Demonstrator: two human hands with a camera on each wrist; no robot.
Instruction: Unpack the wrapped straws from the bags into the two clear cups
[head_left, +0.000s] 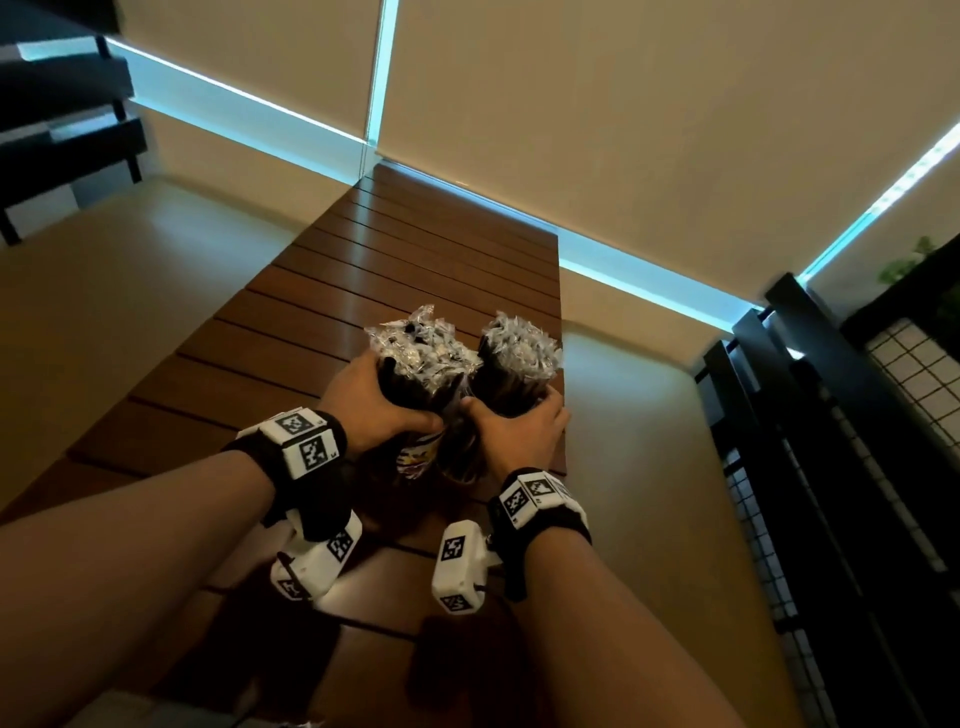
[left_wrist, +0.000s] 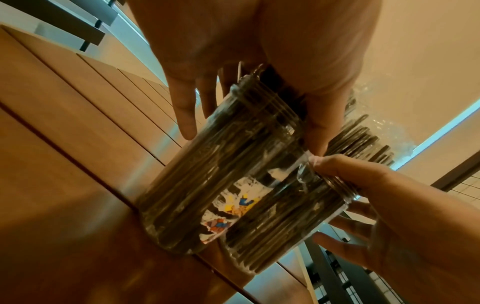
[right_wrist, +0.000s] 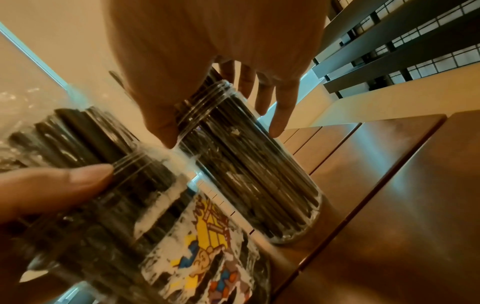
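Two clear cups stand side by side near the right edge of a slatted wooden table (head_left: 363, 270), each packed with dark wrapped straws whose crinkled wrapper ends stick out the top. My left hand (head_left: 384, 405) grips the left cup (left_wrist: 207, 174), which carries a colourful sticker (right_wrist: 205, 246), with thumb and fingers round its threaded rim. My right hand (head_left: 519, 423) grips the plain right cup (right_wrist: 249, 164) the same way near its rim. The left straw bundle (head_left: 421, 353) and the right straw bundle (head_left: 519, 345) stand about upright. The two cups touch at their sides. No bags are in view.
The table's right edge (head_left: 563, 415) runs just beside the right cup, with floor beyond it. A black rack with a wire grid (head_left: 831, 467) stands at the right. Dark steps (head_left: 67, 130) sit at the far left. Bare slats stretch behind and to the left of the cups.
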